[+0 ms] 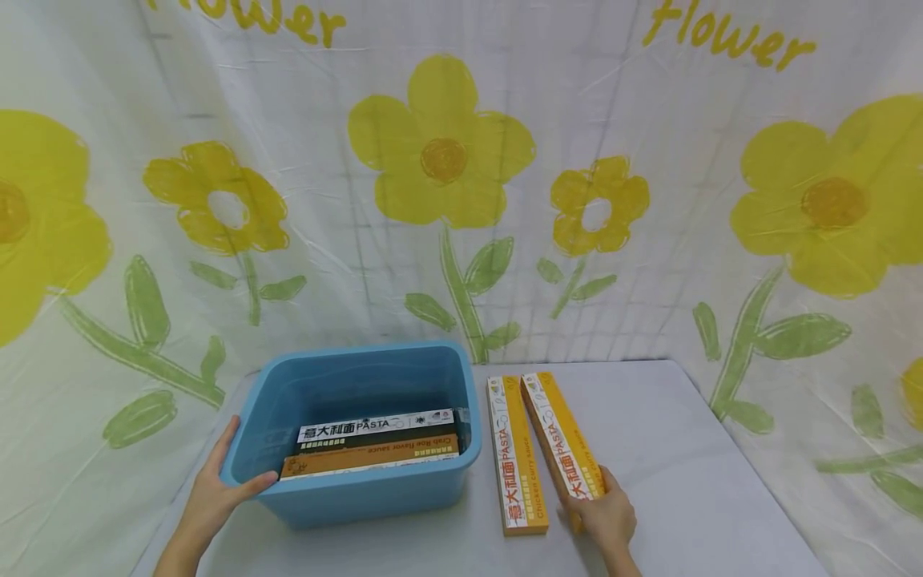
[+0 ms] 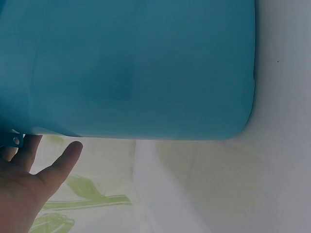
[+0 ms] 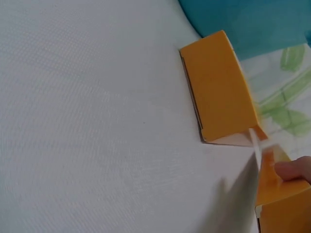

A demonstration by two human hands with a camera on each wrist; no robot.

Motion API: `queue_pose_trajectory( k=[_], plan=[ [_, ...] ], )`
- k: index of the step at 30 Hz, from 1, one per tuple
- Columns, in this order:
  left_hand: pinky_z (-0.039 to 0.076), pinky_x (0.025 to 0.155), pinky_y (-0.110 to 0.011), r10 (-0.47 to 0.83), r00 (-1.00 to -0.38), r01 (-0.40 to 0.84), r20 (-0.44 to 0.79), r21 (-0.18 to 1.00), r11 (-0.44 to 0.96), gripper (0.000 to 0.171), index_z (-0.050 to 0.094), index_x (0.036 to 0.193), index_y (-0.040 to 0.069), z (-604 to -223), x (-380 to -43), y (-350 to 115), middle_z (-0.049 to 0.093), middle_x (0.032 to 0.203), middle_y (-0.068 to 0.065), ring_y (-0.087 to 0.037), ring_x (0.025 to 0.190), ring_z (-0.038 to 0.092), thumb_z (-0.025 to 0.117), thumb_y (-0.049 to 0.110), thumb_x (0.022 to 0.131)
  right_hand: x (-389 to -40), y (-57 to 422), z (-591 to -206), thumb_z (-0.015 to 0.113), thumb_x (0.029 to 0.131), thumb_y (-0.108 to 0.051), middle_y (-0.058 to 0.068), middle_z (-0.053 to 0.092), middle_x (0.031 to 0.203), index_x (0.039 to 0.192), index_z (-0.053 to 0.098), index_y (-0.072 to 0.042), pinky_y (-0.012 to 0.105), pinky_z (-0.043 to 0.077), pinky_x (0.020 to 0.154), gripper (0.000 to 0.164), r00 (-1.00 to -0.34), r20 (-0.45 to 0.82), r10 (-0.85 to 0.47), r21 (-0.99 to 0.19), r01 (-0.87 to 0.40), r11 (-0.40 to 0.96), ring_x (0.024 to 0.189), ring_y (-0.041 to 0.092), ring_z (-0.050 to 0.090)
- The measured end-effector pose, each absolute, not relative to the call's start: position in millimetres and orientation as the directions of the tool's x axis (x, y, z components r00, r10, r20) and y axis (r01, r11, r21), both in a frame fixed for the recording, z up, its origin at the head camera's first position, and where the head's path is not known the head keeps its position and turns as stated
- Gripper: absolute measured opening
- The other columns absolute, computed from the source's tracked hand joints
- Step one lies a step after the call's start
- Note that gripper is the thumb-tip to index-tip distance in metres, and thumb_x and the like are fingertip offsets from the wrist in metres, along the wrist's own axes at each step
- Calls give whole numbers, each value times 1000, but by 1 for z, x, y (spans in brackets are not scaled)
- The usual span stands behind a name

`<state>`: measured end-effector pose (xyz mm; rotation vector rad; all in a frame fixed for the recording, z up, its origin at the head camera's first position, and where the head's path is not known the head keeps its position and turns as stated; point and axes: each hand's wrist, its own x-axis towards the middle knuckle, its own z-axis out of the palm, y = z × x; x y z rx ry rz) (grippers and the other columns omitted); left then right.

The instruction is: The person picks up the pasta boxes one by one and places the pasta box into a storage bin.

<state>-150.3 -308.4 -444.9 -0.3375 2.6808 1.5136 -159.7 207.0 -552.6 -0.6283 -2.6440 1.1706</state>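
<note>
My right hand (image 1: 606,513) grips the near end of a yellow-and-white pasta box (image 1: 558,433). In the right wrist view, a thumb presses on this orange-sided box (image 3: 284,208), and a shadow lies beside it. Left of it, a second yellow pasta box (image 1: 515,457), marked Chicken curry sauce, lies on the table. My left hand (image 1: 212,493) touches the near left corner of a blue plastic tub (image 1: 368,501), with thumb and forefinger extended along its rim. Inside the tub are a dark green pasta box (image 1: 378,427) and a brown Crab Roe flavor sauce box (image 1: 375,455).
A pale cloth covers the table (image 1: 671,449), whose right edge slants toward me. Behind it hangs a white curtain (image 1: 317,264) printed with yellow flowers. The tub stands on the left half of the table, close to the second yellow box.
</note>
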Motion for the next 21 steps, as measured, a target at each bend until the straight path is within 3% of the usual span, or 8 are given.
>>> queue_pose_trajectory(
  k=[21],
  plan=[
    [23, 102, -72, -163, -978, -199, -133, 838, 508, 113, -16, 154, 16, -447, -151, -309, -4, 155, -34, -60, 135, 12, 73, 30, 86, -159, 214, -510, 90, 61, -20, 33, 56, 125, 137, 47, 8, 51, 43, 81, 91, -887, 52, 460, -794, 242, 558, 98, 43, 60]
  ],
)
